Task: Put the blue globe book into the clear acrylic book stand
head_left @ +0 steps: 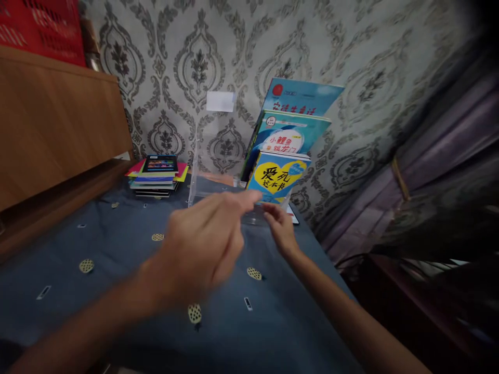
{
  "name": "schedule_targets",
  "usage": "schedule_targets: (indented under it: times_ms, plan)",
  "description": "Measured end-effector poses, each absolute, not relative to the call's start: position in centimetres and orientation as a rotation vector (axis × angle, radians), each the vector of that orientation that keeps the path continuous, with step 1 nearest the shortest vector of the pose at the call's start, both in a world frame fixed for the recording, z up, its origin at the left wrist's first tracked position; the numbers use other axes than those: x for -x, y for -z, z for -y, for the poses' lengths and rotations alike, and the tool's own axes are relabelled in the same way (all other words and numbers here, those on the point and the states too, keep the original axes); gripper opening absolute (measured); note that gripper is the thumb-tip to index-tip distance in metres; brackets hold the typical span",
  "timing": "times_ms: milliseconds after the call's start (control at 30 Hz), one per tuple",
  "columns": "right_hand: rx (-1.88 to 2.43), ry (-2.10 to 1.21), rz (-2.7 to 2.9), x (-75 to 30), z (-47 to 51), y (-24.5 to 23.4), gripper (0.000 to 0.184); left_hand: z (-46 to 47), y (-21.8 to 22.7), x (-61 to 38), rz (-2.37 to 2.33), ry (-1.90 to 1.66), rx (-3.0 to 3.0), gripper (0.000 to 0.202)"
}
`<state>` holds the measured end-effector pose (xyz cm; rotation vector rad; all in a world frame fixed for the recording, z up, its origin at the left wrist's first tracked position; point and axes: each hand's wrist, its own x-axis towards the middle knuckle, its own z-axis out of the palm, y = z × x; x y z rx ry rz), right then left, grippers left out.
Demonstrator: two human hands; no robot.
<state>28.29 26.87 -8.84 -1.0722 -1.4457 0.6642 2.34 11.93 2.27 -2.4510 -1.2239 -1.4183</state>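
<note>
My left hand [206,239] is smeared by motion in front of the rack, its index finger reaching toward the lower front of a blue-and-yellow book [273,179]. Whether it touches the book cannot be told. My right hand [281,226] is at the lower front edge of a clear plastic rack [253,221], thumb and fingers close together on that edge. Tilted back in the rack's right side, the blue-and-yellow book stands in front of a teal book [296,127] and a taller blue book [307,96]. The rack's left side shows the wallpaper through it.
A stack of books [158,176] lies to the left on the dark blue cloth [128,228]. A wooden cabinet [62,119] with a red basket [42,31] borders the left. Patterned wallpaper backs the rack. A tied curtain [374,208] hangs at right, beyond the cloth's edge.
</note>
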Motion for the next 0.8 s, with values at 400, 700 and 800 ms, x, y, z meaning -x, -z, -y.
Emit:
schedule_targets:
  times_ms: [400,700,800]
  plan:
    - [0.928,-0.453,1.261,-33.6,-35.8,4.0,0.049,-30.5,2.0,-13.2,1.736,1.838,2.665,0.071]
    - [0.94,-0.412,1.219,-32.4,-36.0,3.2,0.034,-31.1,0.1,-15.5,2.003,1.977,2.509,0.068]
    - [0.973,-0.322,1.236,-32.5,-36.3,3.4,0.03,-31.2,0.4,-15.9,2.003,2.031,2.475,0.069]
